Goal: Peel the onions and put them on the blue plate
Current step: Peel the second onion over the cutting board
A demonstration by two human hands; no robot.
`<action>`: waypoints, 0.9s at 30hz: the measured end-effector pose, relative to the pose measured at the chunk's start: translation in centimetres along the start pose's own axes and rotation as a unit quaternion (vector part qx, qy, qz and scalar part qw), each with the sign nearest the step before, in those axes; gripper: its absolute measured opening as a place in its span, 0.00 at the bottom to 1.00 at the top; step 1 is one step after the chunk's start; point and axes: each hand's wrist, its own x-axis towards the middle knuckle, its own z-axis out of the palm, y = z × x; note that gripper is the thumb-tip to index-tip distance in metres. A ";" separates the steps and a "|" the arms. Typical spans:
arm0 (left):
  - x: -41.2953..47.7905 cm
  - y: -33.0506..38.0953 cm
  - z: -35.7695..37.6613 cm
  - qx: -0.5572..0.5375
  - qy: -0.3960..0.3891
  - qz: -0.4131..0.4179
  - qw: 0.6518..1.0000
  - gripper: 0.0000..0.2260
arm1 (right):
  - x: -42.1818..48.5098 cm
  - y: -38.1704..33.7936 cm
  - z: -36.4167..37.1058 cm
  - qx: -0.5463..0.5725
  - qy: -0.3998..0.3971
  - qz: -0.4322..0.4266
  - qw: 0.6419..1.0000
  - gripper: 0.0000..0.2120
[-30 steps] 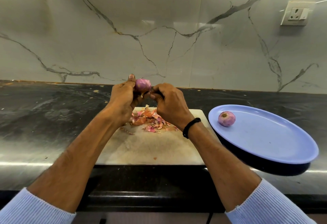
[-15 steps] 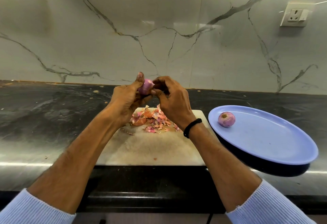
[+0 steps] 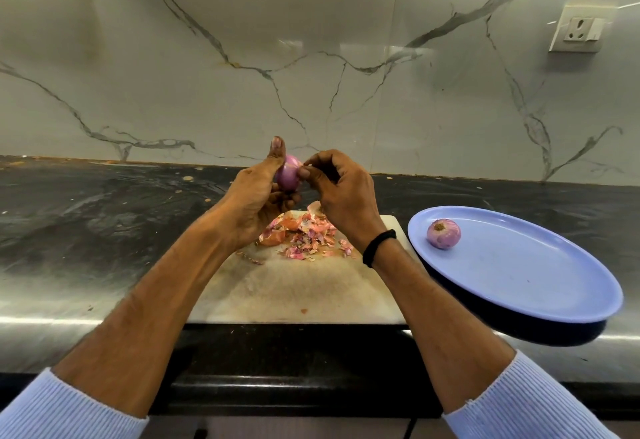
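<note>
My left hand (image 3: pixel 256 203) grips the onion (image 3: pixel 289 173) above the far edge of the cutting board (image 3: pixel 298 296), with the thumb standing upright along the onion's left flank and the other fingers curled underneath it. My right hand (image 3: pixel 341 196) comes in from the other side, fingers bent, with the thumb and forefinger pinching at the onion's right face. I cannot tell whether they have a flap of skin or only the surface. What shows of the onion between my hands is smooth, pinkish purple and glossy. A heap of peels (image 3: pixel 304 234), orange and pink, lies on the far half of the board, right below my hands, and the near half of the board is bare and stained. A black band (image 3: pixel 377 246) circles my right wrist over the board's right edge. Just to the right of the board sits the blue plate (image 3: pixel 519 282), its rim close to the board's corner, and a second onion (image 3: pixel 443 233) rests on the plate's far left part, root end up. Board and plate both lie on the dark counter (image 3: pixel 86 213). Behind the board rises a veined marble wall (image 3: pixel 346 92), with a socket (image 3: pixel 576 31) high up to the right.
</note>
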 end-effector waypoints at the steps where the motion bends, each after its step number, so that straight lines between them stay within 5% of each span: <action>1: 0.0 0.0 0.0 0.003 0.000 0.002 1.000 0.21 | 0.0 0.1 0.0 0.003 -0.001 0.006 1.000 0.04; 13: -0.3 0.1 0.2 -0.006 -0.031 0.005 0.999 0.22 | 0.0 -0.1 -0.2 -0.044 0.002 0.044 0.998 0.06; 17: -0.5 0.0 0.4 -0.037 -0.032 -0.007 0.999 0.17 | 0.0 -0.4 -0.2 0.054 -0.004 0.119 0.991 0.10; 22: -0.4 0.3 0.4 -0.154 -0.012 0.008 0.988 0.18 | 0.3 -1.1 -0.8 0.277 0.043 0.226 0.933 0.05; 27: -0.2 0.5 -0.4 -0.153 0.031 0.028 0.987 0.19 | 0.2 -0.2 -0.7 0.127 0.021 0.169 0.977 0.14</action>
